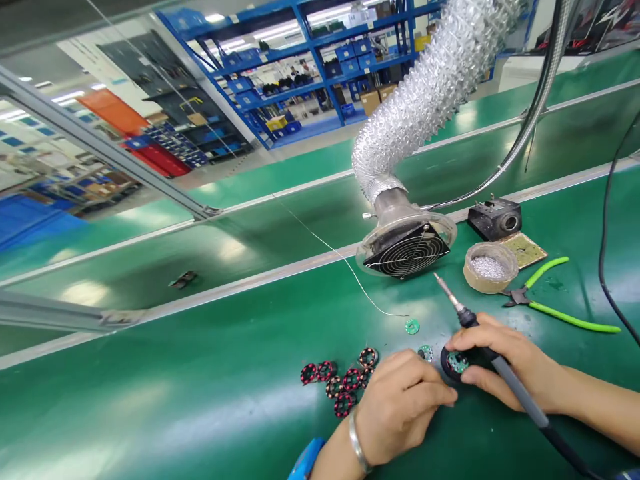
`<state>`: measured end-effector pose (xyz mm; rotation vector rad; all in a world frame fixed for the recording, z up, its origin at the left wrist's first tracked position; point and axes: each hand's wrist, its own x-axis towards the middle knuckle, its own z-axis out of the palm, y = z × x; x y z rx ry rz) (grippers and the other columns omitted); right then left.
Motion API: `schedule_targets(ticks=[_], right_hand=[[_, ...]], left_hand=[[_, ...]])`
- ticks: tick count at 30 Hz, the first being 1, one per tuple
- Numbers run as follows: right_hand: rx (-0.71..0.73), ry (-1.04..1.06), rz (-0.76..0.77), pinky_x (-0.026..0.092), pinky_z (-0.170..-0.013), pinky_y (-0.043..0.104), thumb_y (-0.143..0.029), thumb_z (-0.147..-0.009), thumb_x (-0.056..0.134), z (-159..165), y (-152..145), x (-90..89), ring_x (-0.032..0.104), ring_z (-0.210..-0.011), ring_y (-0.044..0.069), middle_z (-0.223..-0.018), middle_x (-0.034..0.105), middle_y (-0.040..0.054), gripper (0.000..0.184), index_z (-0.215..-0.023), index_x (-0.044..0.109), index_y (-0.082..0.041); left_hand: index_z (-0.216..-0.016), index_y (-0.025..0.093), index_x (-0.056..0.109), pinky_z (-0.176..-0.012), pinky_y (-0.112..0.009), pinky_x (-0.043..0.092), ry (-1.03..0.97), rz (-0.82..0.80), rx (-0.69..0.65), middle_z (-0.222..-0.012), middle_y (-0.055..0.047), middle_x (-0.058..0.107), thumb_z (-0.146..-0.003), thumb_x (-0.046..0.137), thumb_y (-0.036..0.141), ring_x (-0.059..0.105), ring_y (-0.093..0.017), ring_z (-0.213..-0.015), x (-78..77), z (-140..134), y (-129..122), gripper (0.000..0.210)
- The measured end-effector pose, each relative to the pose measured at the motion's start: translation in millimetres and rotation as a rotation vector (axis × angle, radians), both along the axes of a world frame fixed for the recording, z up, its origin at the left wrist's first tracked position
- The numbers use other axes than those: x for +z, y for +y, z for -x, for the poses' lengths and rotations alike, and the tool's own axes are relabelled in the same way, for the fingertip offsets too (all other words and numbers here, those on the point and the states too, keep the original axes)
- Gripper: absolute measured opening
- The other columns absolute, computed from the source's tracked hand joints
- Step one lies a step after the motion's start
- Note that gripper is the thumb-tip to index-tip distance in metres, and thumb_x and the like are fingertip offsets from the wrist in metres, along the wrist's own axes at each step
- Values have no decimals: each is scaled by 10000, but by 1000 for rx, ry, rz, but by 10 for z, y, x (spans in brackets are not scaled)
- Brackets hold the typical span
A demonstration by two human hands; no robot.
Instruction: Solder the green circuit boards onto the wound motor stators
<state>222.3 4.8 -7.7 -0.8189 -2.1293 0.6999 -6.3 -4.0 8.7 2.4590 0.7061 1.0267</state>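
Observation:
My right hand holds a soldering iron across its palm, the metal tip pointing up and away to the left. Thumb and finger of that hand also grip a round black part with a small green circuit board in it. My left hand, with a metal bangle at the wrist, is closed in a pinch just left of the part; whatever sits between its fingertips is hidden. Just beyond my hands lie a round board and a green ring-shaped board. Several wound copper coil rings lie left of my left hand.
A fume extractor with a round grille hangs from a silver duct. Thin solder wire trails down to the bench. To the right are a tub of metal shavings, green-handled cutters, a yellowish sponge and a black iron stand.

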Motion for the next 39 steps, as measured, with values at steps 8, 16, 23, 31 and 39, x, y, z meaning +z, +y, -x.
schedule_targets(ticks=[8, 16, 23, 31, 39], right_hand=[[107, 6, 36, 437, -689, 278, -200, -930, 572, 15, 40, -57, 527, -795, 165, -996, 663, 57, 269, -1191, 506, -201], [146, -48, -39, 428, -728, 317, -123, -934, 519, 11, 44, 1, 522, -820, 184, -969, 649, 65, 261, -1185, 515, -194], [213, -46, -34, 425, -700, 286, -126, -958, 474, -36, 91, 42, 515, -781, 161, -985, 662, 58, 249, -1192, 532, -189], [198, -39, -7, 440, -711, 272, -91, -903, 522, -40, 92, 30, 518, -776, 149, -1026, 674, 48, 316, -1201, 520, -194], [160, -12, -42, 458, -682, 287, -72, -860, 519, -30, 79, 94, 528, -739, 151, -1046, 685, 71, 356, -1200, 513, -179]], left_hand=[[-1055, 166, 610, -726, -355, 516, 142, 273, 253, -933, -89, 653, -744, 610, 117, 602, -223, -835, 65, -37, -63, 315], [-872, 186, 708, -623, -309, 438, 181, 253, 394, -743, -31, 649, -739, 742, 150, 569, -199, -707, -134, -232, -121, 142], [-785, 183, 698, -620, -313, 389, 179, 172, 448, -700, -28, 650, -764, 740, 173, 562, -195, -671, -144, -262, -163, 48], [-934, 210, 661, -688, -300, 431, 169, 228, 252, -854, -29, 677, -893, 550, 125, 607, -168, -762, -54, -92, -85, 146], [-961, 204, 638, -729, -284, 465, 189, 218, 146, -894, -42, 669, -913, 527, 130, 613, -163, -810, -84, -84, -60, 142]])
